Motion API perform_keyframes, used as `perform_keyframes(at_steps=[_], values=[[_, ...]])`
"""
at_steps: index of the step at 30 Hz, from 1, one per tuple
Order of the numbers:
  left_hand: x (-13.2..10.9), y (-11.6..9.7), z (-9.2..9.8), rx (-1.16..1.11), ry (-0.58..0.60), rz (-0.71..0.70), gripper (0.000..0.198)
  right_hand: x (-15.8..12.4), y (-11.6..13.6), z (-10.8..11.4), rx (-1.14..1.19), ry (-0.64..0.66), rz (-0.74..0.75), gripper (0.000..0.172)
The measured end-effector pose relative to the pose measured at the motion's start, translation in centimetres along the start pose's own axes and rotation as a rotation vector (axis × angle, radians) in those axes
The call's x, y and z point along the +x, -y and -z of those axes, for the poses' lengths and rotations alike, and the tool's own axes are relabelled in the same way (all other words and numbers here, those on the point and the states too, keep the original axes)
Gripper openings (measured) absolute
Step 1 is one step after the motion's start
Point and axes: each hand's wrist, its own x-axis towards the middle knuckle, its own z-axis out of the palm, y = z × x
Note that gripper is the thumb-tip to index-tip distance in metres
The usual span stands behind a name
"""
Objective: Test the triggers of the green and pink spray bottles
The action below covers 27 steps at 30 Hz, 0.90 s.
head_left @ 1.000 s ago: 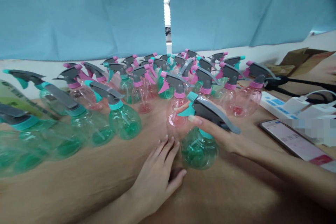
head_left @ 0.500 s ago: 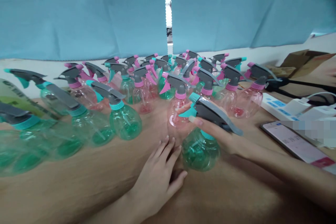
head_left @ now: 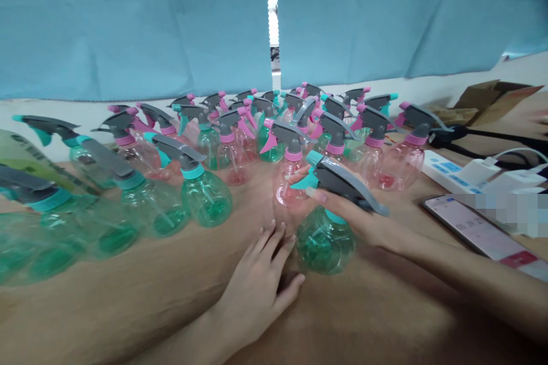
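Observation:
My right hand (head_left: pixel 362 214) is wrapped around the neck of a green spray bottle (head_left: pixel 325 246), just below its grey and turquoise trigger head. The bottle is close to upright, its nozzle pointing up and to the left. Whether its base touches the table is hard to tell. My left hand (head_left: pixel 254 282) lies on the wooden table (head_left: pixel 180 308) with fingers stretched out, left of that bottle and near its base. Right behind the held bottle stands a pink spray bottle (head_left: pixel 285 182), partly covered by my right fingers.
Several green spray bottles (head_left: pixel 206 202) stand at the left, and several pink ones (head_left: pixel 402 162) crowd the back. On the right lie a phone (head_left: pixel 475 225), a white power strip (head_left: pixel 449 171) with plugs, and a cardboard box (head_left: pixel 488 100). A blue curtain (head_left: pixel 128 23) hangs behind.
The view has shifted very slightly. Both hands and the green spray bottle stay nearly where they were, with the grip unchanged.

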Motion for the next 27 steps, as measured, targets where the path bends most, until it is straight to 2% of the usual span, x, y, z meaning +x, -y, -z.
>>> perform_keyframes(at_steps=[10,14,20,27], values=[[-0.07,-0.01,-0.15,0.018,0.0,-0.009,0.053,-0.09,-0.1,-0.05,0.04,0.037,0.045,0.019],[-0.07,-0.02,-0.06,0.039,-0.005,-0.019,0.053,0.08,-0.22,-0.09,0.053,0.026,0.092,0.013],[-0.02,-0.01,0.0,0.077,0.001,-0.033,0.055,0.17,-0.26,0.08,0.009,0.043,0.012,0.013],[-0.09,0.03,-0.21,0.071,-0.002,-0.035,0.055,0.33,0.17,0.05,-0.005,0.034,-0.002,0.017]])
